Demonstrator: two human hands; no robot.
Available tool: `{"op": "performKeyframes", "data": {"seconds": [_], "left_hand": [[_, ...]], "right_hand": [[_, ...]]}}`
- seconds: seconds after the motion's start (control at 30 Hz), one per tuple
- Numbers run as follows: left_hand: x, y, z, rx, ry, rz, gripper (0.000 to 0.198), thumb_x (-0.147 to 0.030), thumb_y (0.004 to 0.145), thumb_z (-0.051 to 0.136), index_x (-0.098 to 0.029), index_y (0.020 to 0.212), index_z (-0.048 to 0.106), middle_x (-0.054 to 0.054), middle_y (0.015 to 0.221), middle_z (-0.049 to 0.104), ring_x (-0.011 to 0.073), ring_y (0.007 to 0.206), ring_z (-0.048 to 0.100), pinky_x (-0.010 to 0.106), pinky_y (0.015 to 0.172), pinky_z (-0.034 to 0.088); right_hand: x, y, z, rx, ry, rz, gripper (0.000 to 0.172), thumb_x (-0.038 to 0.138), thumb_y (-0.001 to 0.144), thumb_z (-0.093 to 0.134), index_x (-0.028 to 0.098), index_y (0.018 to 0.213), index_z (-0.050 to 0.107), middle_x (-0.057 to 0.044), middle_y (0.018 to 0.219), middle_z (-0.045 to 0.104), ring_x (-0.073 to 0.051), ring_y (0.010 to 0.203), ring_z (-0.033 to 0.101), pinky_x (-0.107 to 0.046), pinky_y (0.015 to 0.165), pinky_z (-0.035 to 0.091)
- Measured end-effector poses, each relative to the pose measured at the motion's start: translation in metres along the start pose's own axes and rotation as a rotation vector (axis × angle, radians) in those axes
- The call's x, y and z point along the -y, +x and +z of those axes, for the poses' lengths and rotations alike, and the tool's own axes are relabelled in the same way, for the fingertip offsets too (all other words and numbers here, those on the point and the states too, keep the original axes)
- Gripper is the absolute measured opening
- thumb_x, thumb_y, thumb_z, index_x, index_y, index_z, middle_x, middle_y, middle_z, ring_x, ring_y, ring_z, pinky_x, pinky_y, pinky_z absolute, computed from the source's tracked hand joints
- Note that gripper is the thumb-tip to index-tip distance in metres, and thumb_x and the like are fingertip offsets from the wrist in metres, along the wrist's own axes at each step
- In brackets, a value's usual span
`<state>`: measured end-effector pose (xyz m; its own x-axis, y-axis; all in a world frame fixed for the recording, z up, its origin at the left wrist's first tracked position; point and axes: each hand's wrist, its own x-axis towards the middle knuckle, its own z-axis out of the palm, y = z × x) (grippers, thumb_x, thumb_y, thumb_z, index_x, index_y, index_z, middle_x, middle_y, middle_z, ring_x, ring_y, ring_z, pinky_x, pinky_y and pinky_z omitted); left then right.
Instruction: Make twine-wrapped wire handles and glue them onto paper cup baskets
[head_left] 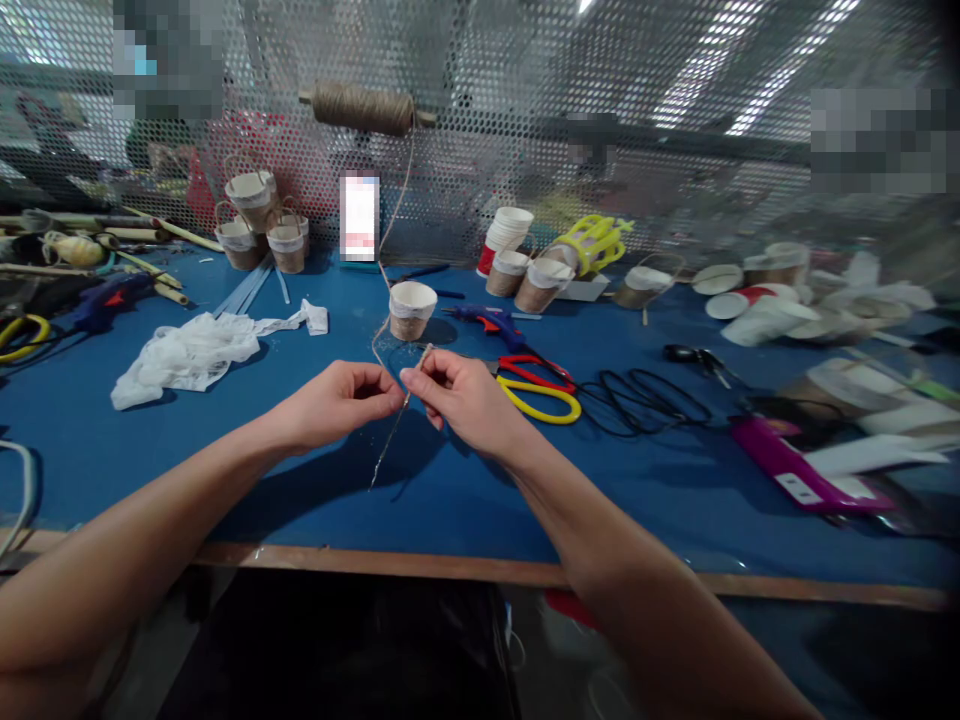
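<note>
1. Nearest, at the middle of the blue table (360, 520), both hands work close together. The right hand (461, 395) pinches a thin strand (388, 437) between thumb and fingers. The left hand (352, 400) has its thumb and forefinger closed, with twine (408, 172) running to them; the exact hold is hidden.
2. The strand slants from 7 o'clock to 1 o'clock, held above the table. Its lower tail looks slender, slightly crooked and speckled with glints; its upper end is brown and thicker. The twine is pale brown, slack and bent where it nears the fingers.
3. From the hands, scissors (544, 408) with red and yellow handles lie at 3 o'clock, and white fabric (191, 355) is heaped near 10 o'clock.
4. At 12 o'clock stands a small white-rimmed brown cup (411, 322); a blue glue gun (491, 322) lies at 2 o'clock.
5. Farthest, just before 12 o'clock, the twine hangs from a spool (364, 108) by the perforated screen (480, 80).
</note>
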<state>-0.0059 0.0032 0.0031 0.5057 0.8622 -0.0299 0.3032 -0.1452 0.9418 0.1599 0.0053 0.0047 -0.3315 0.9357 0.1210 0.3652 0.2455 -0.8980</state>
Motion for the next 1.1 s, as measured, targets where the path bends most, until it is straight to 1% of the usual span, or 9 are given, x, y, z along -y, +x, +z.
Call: {"op": "performKeyframes", "data": {"seconds": [0.17,0.3,0.37,0.47,0.63,0.73,0.83,0.97,1.1], "left_hand": [[0.001,0.001,0.004,-0.035,-0.112,-0.028,0.018,-0.028,0.071,0.058,-0.013,0.063,0.051,-0.005,0.056,0.043,0.0056,0.050,0.032,0.021,0.048,0.023],[0.001,0.000,0.005,0.029,-0.316,-0.133,0.019,-0.028,0.069,0.061,-0.013,0.063,0.051,-0.006,0.055,0.042,0.0041,0.045,0.029,0.021,0.043,0.018],[0.001,0.000,0.004,0.063,-0.387,-0.153,0.019,-0.028,0.069,0.062,-0.013,0.063,0.051,-0.005,0.056,0.043,0.0036,0.045,0.029,0.021,0.043,0.018],[0.001,0.000,0.001,0.067,-0.367,-0.135,0.019,-0.027,0.068,0.063,-0.013,0.062,0.051,-0.006,0.055,0.042,0.0034,0.045,0.030,0.021,0.042,0.018],[0.000,0.001,-0.002,0.085,-0.282,-0.105,0.017,-0.026,0.073,0.057,-0.013,0.065,0.052,-0.006,0.056,0.042,0.0031,0.044,0.030,0.020,0.042,0.019],[-0.001,0.001,-0.002,0.063,-0.199,-0.079,0.018,-0.027,0.074,0.056,-0.013,0.065,0.051,-0.006,0.055,0.041,0.0037,0.045,0.030,0.021,0.042,0.019],[-0.002,0.001,0.001,0.044,-0.172,-0.080,0.018,-0.028,0.074,0.056,-0.013,0.065,0.052,-0.006,0.054,0.041,0.0042,0.045,0.030,0.021,0.043,0.020],[-0.001,0.001,0.005,-0.006,-0.191,-0.098,0.018,-0.027,0.071,0.059,-0.013,0.063,0.052,-0.006,0.051,0.040,0.0044,0.044,0.030,0.021,0.043,0.020],[0.003,0.003,0.006,0.035,-0.327,-0.124,0.019,-0.028,0.070,0.061,-0.013,0.062,0.052,-0.006,0.051,0.040,0.0039,0.043,0.030,0.021,0.042,0.018]], "right_hand": [[-0.001,0.000,0.001,-0.005,0.015,-0.029,0.027,0.034,0.080,0.052,0.018,0.061,0.041,0.007,0.043,0.042,-0.005,0.036,0.041,-0.020,0.038,0.031],[-0.002,-0.001,0.003,0.090,0.269,-0.023,0.021,0.033,0.078,0.054,0.017,0.068,0.047,0.005,0.055,0.048,-0.006,0.044,0.045,-0.020,0.040,0.037],[-0.003,0.000,0.003,0.130,0.360,-0.015,0.019,0.033,0.077,0.055,0.016,0.070,0.048,0.004,0.058,0.049,-0.006,0.046,0.046,-0.019,0.041,0.039],[-0.005,0.001,0.002,0.127,0.350,0.001,0.021,0.034,0.078,0.055,0.016,0.069,0.047,0.006,0.053,0.045,-0.005,0.043,0.043,-0.019,0.040,0.038],[-0.011,0.003,0.001,0.102,0.294,0.001,0.022,0.036,0.079,0.053,0.017,0.070,0.047,0.007,0.050,0.044,-0.005,0.041,0.042,-0.019,0.039,0.035],[-0.011,0.003,0.001,0.095,0.256,-0.002,0.023,0.037,0.080,0.053,0.017,0.069,0.047,0.007,0.049,0.043,-0.005,0.040,0.042,-0.019,0.039,0.035],[-0.010,0.002,0.002,0.079,0.207,-0.005,0.024,0.037,0.080,0.052,0.017,0.068,0.045,0.007,0.047,0.044,-0.005,0.039,0.042,-0.019,0.039,0.034],[-0.010,0.002,0.004,0.062,0.176,-0.007,0.026,0.039,0.079,0.053,0.017,0.067,0.045,0.007,0.046,0.044,-0.005,0.037,0.041,-0.019,0.038,0.033],[-0.010,0.002,0.006,0.075,0.251,0.003,0.026,0.039,0.076,0.056,0.017,0.068,0.047,0.006,0.050,0.046,-0.005,0.040,0.043,-0.019,0.039,0.035]]}}
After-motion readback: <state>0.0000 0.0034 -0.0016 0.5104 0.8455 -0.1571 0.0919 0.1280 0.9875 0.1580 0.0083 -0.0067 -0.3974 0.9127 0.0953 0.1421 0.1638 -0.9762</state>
